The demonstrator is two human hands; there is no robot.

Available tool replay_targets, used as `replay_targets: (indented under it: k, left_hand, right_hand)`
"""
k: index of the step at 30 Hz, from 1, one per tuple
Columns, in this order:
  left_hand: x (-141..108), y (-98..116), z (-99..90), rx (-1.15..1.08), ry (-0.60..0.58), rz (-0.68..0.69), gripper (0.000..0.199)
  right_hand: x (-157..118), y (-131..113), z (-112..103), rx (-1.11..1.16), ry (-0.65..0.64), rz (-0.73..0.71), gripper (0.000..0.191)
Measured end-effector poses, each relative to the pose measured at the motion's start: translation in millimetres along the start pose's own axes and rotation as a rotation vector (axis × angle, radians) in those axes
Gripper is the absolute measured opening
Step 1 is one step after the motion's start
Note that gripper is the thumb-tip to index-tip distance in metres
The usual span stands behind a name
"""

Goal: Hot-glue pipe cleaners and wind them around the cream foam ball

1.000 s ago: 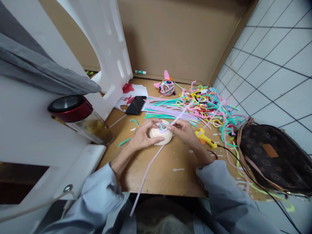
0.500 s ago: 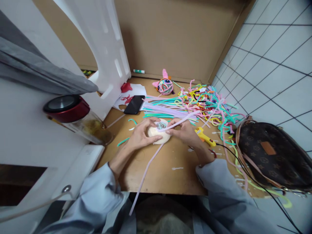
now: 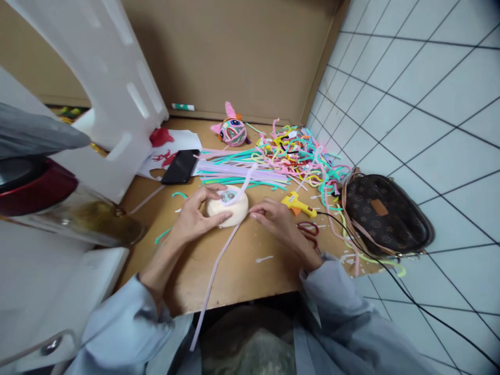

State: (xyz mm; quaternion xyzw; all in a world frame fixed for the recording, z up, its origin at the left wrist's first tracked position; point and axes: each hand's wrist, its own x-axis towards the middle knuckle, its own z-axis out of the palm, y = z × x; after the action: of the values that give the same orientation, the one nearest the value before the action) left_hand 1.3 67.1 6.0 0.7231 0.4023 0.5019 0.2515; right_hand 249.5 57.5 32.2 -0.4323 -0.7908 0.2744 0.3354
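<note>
My left hand (image 3: 197,211) grips a cream-coloured round object (image 3: 230,214), perhaps a roll of tape, thumb in front and fingers over its far side. A clear, shiny piece (image 3: 227,196) shows in its top. One lilac pipe cleaner (image 3: 247,181) stands up at a slant from that top. Another long lilac pipe cleaner (image 3: 214,278) runs from under the object down past the table edge. Just right of the object, my right hand (image 3: 271,219) has its thumb and fingertips pinched together; what lies between them is too small to make out.
Behind lie straight pipe cleaners (image 3: 238,172), a tangled multicoloured heap (image 3: 300,151), a pink-eared ball figure (image 3: 233,131) and a black phone (image 3: 180,166). To the right are a yellow glue gun (image 3: 299,204) with its cord, red-handled scissors (image 3: 308,232) and a brown bag (image 3: 390,213). A red-lidded bottle (image 3: 78,208) stands left.
My right hand has let go of the upper lilac pipe cleaner and moved to the object's right side. That pipe cleaner now points more upright. The view has swung right.
</note>
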Motion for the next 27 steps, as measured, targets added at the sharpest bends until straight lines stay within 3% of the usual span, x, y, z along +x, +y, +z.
replay_targets:
  k: [3,5,8,10,14,19,23,27]
  left_hand:
    - [0.6,-0.8,-0.5,-0.002,-0.007,-0.006,0.041]
    - [1.0,-1.0,-1.1,-0.007,-0.010,-0.011,0.043]
    - [1.6,-1.7,-1.9,-0.021,-0.014,-0.016,0.044]
    - [2.1,-2.1,-1.9,-0.023,-0.011,-0.021,0.045]
    - [2.8,-1.7,-0.8,-0.052,-0.007,-0.041,0.046]
    - [3.5,0.6,-0.2,-0.065,-0.003,-0.043,0.045]
    - [3.8,1.0,-0.6,-0.084,-0.012,-0.055,0.045]
    - [3.5,0.2,-0.6,-0.100,-0.010,-0.039,0.046]
  right_hand:
    - [-31.7,15.6,-14.3,-0.358,0.215,0.101,0.016]
    - [-43.1,26.2,-27.1,-0.638,0.269,0.223,0.026]
    - [-44.0,38.6,-42.7,-0.907,0.137,0.382,0.047]
    - [-37.9,45.4,-48.8,-0.967,0.041,0.451,0.048]
    - [-23.8,59.6,-55.9,-0.893,0.023,0.487,0.035]
    - [-15.6,63.8,-61.5,-0.628,0.158,0.530,0.031]
    - [-8.0,43.7,-53.7,-0.487,0.366,0.391,0.035]
    - [13.1,18.6,-35.1,-0.500,0.530,0.228,0.037]
